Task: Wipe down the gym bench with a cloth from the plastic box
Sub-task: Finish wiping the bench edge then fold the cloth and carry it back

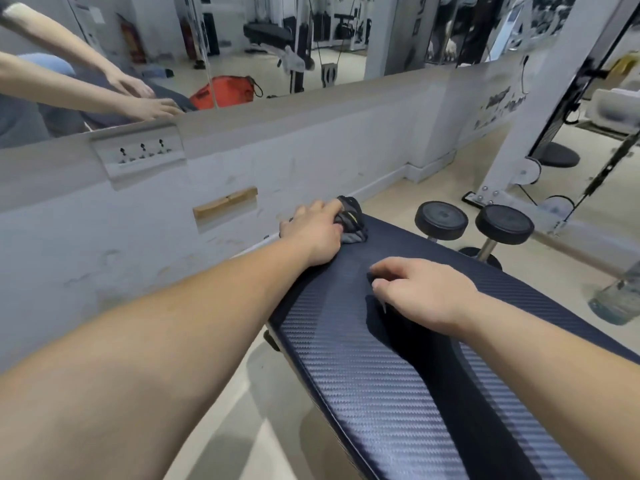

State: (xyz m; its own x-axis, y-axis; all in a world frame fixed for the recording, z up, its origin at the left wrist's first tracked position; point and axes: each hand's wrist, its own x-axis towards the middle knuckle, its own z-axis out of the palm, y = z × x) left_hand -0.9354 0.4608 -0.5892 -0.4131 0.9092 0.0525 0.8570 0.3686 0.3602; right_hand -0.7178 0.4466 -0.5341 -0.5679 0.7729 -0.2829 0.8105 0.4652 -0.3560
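Note:
A dark blue gym bench [388,393] with a woven, carbon-like pattern runs from the lower right toward the wall. At its far end my left hand [315,230] is closed on a bunched dark grey cloth [351,221] with a yellow mark, pressing it onto the pad. My right hand [419,292] rests on the middle of the pad, fingers curled, with nothing in it that I can see. The plastic box is not in view.
A white wall with a socket panel [138,152] and a mirror above it runs close along the bench's left. Two black dumbbells [474,223] stand on the floor beyond the bench. A white cable machine frame [519,140] rises at right. A clear bottle [618,299] stands at the right edge.

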